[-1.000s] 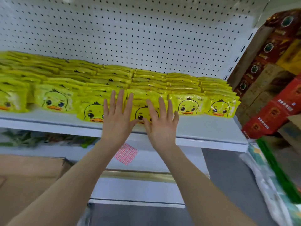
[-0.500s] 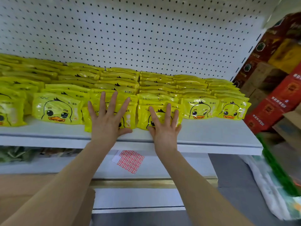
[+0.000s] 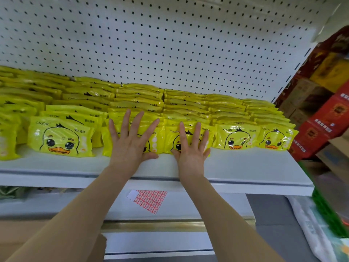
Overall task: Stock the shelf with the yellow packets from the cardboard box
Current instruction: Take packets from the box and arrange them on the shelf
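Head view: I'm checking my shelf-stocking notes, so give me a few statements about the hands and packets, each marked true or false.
1. Both hands press flat, fingers spread, against front-row yellow packets: the left hand and the right hand. True.
2. The right hand grips a packet lifted clear of the shelf. False: its fingers are straight and the packets stand on the shelf.
3. The wall behind the packets is a white pegboard. True.
4. The packets show a red cat. False: they show a duck face with an orange bill.
5. Red cartons are stacked right of the shelf. True.
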A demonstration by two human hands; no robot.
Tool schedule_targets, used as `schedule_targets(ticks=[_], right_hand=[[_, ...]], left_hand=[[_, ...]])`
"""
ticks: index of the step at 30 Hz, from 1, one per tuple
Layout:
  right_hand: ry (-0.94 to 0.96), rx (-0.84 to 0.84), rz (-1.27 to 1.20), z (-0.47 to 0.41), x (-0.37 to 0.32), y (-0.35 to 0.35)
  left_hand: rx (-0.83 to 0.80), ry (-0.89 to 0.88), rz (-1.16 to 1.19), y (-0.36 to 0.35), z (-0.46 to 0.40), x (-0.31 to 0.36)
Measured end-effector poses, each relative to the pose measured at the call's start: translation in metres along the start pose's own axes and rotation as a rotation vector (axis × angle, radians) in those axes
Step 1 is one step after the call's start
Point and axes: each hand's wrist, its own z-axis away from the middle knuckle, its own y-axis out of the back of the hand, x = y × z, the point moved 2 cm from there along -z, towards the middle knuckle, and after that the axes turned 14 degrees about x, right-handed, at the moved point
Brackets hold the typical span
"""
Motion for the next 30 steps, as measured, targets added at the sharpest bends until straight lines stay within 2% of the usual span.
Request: schedule_targets(ticks=[13, 16, 20, 22, 25, 26, 30], right_hand=[[0.003, 0.067, 0.013, -0.016, -0.002, -0.02], [-0.015, 0.019, 0.005, -0.018, -0.005, -0.018], [-0.015, -0.162, -0.045, -0.019, -0.005, -0.004], [0.004, -0.103, -0.004, -0.014, -0.004, 0.015], [0.067, 0.147, 0.048, -0.004, -0.001, 0.034], [0.073, 0.183, 0.045, -0.001, -0.001, 0.037], [0.002, 0.06, -0.032, 0.001, -0.001, 0.03]], left_hand=[[0.051, 0.014, -0.003, -0.015, -0.01, 0.003], [0.035, 0.029, -0.001, -0.016, -0.011, 0.003], [0.002, 0.034, 0.017, -0.007, -0.01, 0.003], [0.046, 0.043, 0.069, 0.002, -0.004, 0.002], [0.229, 0.036, 0.181, 0.018, 0.013, 0.0], [0.256, 0.047, 0.193, 0.021, 0.019, 0.0], [0.108, 0.198, 0.155, 0.02, 0.029, -0.002]])
